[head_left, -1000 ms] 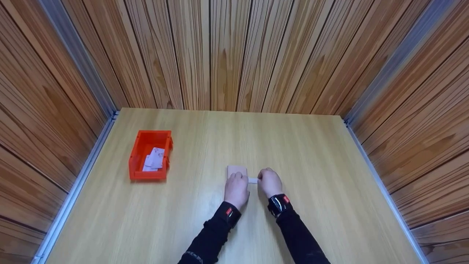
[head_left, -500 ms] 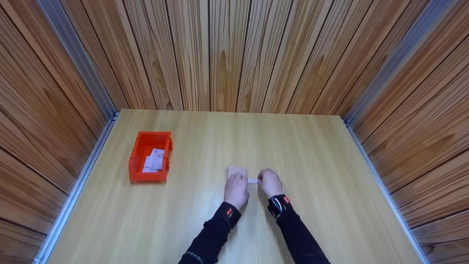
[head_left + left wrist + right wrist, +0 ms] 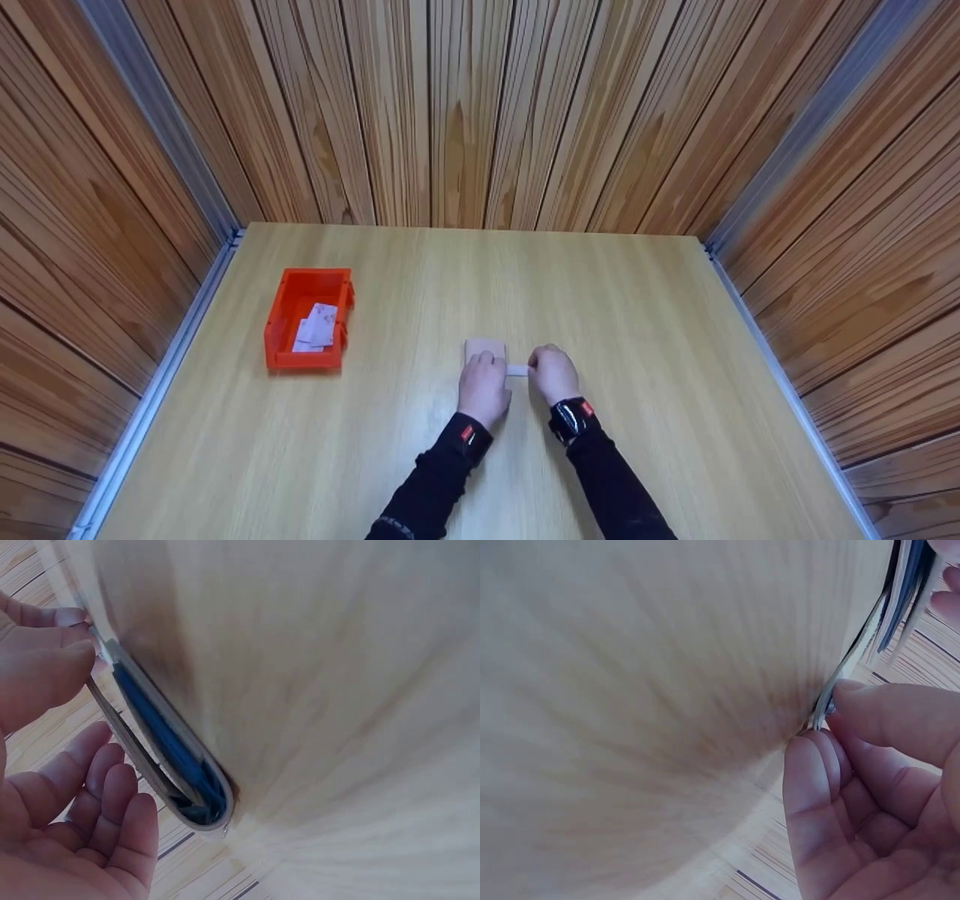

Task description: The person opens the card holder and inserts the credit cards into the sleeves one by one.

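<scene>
A pale pinkish-beige folded wallet [image 3: 484,347] lies on the table in front of the person. The left hand [image 3: 484,388] covers its near part, thumb and forefinger pinching it near its open edge in the left wrist view. A dark blue lining [image 3: 169,731] shows between the wallet's covers, which stand slightly apart. From the wallet's right side a light strap [image 3: 517,370] stretches out sideways. The right hand [image 3: 553,375] pinches the strap's end between thumb and fingertips, seen up close in the right wrist view.
An orange-red plastic bin [image 3: 304,361] stands on the left of the wooden table [image 3: 637,315], with a few pale printed papers or cards [image 3: 321,325] inside. Wood-plank walls [image 3: 480,112] with metal corner rails enclose the table at the back and sides.
</scene>
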A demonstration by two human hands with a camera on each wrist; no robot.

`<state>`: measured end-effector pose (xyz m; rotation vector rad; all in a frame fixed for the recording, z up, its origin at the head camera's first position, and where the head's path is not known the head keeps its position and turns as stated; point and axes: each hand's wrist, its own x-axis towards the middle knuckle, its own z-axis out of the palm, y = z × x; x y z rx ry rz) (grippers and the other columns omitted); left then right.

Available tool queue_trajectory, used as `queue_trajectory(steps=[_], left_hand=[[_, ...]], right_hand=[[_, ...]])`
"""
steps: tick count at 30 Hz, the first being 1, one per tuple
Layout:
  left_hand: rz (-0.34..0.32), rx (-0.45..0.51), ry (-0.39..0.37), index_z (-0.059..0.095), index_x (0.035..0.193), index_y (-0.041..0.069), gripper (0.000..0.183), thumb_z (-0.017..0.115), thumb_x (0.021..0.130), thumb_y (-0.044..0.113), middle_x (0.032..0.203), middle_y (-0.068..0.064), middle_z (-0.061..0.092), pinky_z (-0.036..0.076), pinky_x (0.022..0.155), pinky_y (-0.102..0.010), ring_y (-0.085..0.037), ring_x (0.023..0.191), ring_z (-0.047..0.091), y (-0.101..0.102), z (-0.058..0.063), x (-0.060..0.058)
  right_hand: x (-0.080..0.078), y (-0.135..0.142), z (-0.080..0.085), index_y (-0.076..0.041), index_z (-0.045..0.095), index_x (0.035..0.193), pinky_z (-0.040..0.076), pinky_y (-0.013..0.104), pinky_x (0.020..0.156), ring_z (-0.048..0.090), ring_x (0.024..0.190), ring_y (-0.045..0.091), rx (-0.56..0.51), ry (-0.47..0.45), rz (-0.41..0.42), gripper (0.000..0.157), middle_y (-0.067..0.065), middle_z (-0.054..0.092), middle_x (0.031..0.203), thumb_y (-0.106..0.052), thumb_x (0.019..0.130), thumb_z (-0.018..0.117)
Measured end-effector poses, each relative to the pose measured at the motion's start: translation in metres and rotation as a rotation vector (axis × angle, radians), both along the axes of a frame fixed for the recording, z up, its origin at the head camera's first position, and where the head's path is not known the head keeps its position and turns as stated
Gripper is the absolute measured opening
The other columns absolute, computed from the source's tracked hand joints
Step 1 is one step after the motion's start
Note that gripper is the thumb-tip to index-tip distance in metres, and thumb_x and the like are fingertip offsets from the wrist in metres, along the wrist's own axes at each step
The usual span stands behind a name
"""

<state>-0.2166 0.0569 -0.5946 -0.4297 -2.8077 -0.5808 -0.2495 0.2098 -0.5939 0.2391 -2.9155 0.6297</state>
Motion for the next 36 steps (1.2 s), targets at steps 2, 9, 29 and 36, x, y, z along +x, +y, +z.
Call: queue_trajectory(steps=[2, 9, 29, 36], left_hand=[[-0.001, 0.021, 0.000, 0.068, 0.090, 0.003, 0.032, 0.087, 0.068, 0.015, 0.087, -0.007, 0.056, 0.045, 0.072, -0.036, -0.025, 0.081, 0.054, -0.001, 0.001, 0.000], [-0.003, 0.088, -0.014, 0.064, 0.087, 0.006, 0.028, 0.085, 0.071, 0.014, 0.088, -0.006, 0.054, 0.046, 0.071, -0.036, -0.024, 0.084, 0.052, -0.006, 0.008, 0.000], [0.023, 0.365, -0.048, 0.059, 0.086, 0.008, 0.021, 0.077, 0.075, 0.012, 0.087, -0.002, 0.053, 0.049, 0.072, -0.036, -0.021, 0.083, 0.055, -0.023, 0.011, 0.008], [0.036, 0.432, -0.025, 0.059, 0.083, 0.008, 0.019, 0.075, 0.074, 0.011, 0.085, -0.001, 0.052, 0.047, 0.069, -0.035, -0.020, 0.078, 0.054, -0.026, 0.010, 0.011]], right_hand=[[0.000, 0.000, 0.000, -0.001, 0.065, 0.075, 0.049, 0.039, 0.069, 0.059, 0.073, 0.026, 0.003, -0.004, -0.003, 0.008, 0.006, 0.059, 0.076, 0.000, 0.076, 0.073], [0.000, 0.000, 0.000, -0.001, 0.066, 0.076, 0.049, 0.040, 0.069, 0.059, 0.074, 0.027, -0.002, -0.018, -0.004, 0.006, 0.007, 0.059, 0.077, -0.001, 0.076, 0.072], [0.000, -0.001, 0.002, 0.000, 0.067, 0.077, 0.050, 0.041, 0.069, 0.061, 0.074, 0.029, 0.005, -0.026, -0.004, 0.005, 0.009, 0.060, 0.078, 0.001, 0.077, 0.071], [0.000, -0.001, 0.001, 0.000, 0.067, 0.076, 0.050, 0.042, 0.068, 0.060, 0.073, 0.029, -0.007, -0.021, -0.015, 0.006, 0.008, 0.059, 0.078, 0.000, 0.078, 0.072]])
